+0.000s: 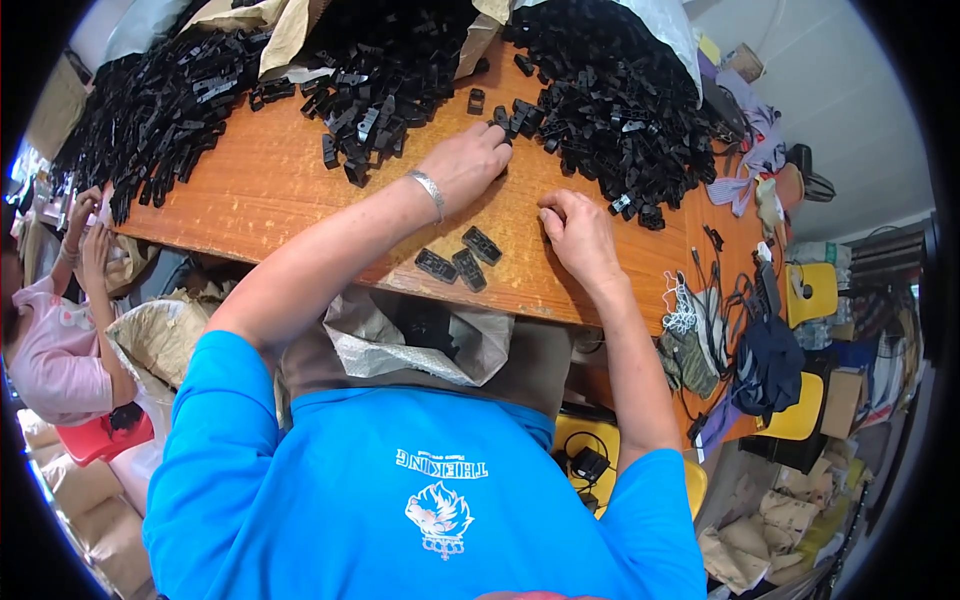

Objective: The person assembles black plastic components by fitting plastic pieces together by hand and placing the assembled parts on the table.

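Observation:
My left hand [466, 166], a silver bracelet at its wrist, reaches over the wooden table. Its fingers are bent closed against a small black plastic part [499, 128] at the edge of the right-hand heap. To the right, my right hand [582, 240] rests above the tabletop with fingers curled in; whatever may be inside is hidden. Between my forearms, near the front edge, lie three longer black plastic pieces: one [436, 265] at the left, one [468, 270] in the middle and one [482, 245] farther back. A lone small black part [476, 101] sits just beyond my left hand.
Heaps of black parts cover the far table: long ones [165, 110] left, others [375, 95] centre, more [620, 120] right. An open white sack [400, 345] hangs at my lap. Cables [715, 290] and cloths lie right. A person in pink [65, 350] works at left.

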### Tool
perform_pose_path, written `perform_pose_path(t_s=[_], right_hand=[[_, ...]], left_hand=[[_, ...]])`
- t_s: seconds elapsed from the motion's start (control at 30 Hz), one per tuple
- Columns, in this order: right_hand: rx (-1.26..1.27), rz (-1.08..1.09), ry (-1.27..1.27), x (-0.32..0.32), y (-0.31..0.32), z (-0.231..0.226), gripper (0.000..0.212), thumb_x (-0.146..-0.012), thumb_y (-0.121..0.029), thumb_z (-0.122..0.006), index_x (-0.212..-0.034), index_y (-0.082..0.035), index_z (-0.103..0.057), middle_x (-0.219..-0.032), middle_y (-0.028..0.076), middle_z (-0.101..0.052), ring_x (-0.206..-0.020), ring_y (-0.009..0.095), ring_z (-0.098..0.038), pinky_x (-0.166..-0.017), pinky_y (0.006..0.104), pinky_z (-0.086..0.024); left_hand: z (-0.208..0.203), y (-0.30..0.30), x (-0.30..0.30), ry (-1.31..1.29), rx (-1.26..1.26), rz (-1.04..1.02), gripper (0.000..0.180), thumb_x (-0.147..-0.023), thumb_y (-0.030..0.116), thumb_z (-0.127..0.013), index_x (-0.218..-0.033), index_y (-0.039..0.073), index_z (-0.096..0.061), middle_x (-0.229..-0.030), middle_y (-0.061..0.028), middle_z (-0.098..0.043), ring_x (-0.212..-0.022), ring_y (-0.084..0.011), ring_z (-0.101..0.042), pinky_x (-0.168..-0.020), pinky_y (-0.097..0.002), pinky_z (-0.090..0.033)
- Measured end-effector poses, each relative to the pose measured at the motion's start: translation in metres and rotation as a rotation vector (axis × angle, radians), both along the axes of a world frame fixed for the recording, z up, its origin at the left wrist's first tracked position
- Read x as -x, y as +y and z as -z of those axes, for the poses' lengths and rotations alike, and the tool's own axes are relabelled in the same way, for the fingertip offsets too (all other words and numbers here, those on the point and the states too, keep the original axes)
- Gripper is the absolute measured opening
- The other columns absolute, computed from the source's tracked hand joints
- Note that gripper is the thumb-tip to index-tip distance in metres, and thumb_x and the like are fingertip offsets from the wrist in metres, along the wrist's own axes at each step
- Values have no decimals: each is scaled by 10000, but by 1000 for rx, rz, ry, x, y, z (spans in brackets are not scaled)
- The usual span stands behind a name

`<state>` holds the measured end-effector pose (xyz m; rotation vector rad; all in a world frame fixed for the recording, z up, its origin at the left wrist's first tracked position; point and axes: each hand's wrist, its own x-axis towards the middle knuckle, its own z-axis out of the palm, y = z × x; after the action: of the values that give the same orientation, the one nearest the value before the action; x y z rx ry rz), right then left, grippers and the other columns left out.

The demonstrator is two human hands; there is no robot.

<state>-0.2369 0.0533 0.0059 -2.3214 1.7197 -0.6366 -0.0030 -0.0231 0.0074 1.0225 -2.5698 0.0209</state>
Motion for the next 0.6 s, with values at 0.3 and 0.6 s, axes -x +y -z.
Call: perform_pose_path(t_s=[0.3, 0.6], right_hand=[[-154, 151, -645, -7, 17, 12, 199, -934, -102, -813, -1079, 0, -722, -905, 48, -655, -771, 126, -713, -659, 297, -573], [-139, 106, -453, 10, 31, 3, 279, -846, -76, -857, -1097, -6, -757, -964, 157, -686, -819, 299, -707, -762, 393, -578]], left_hand=[[4, 16, 2, 67, -117, -56, 327, -786, 187, -873, -1035, 37, -724, -1088, -123, -647, -1089, -316, -632, -937, -423, -538], [13, 24, -26, 295, -226, -98, 329, -836, 161, -848, -1120, 37, -735, -1043, -123, -660, -1049, -337, -618, -927, -438, -529]])
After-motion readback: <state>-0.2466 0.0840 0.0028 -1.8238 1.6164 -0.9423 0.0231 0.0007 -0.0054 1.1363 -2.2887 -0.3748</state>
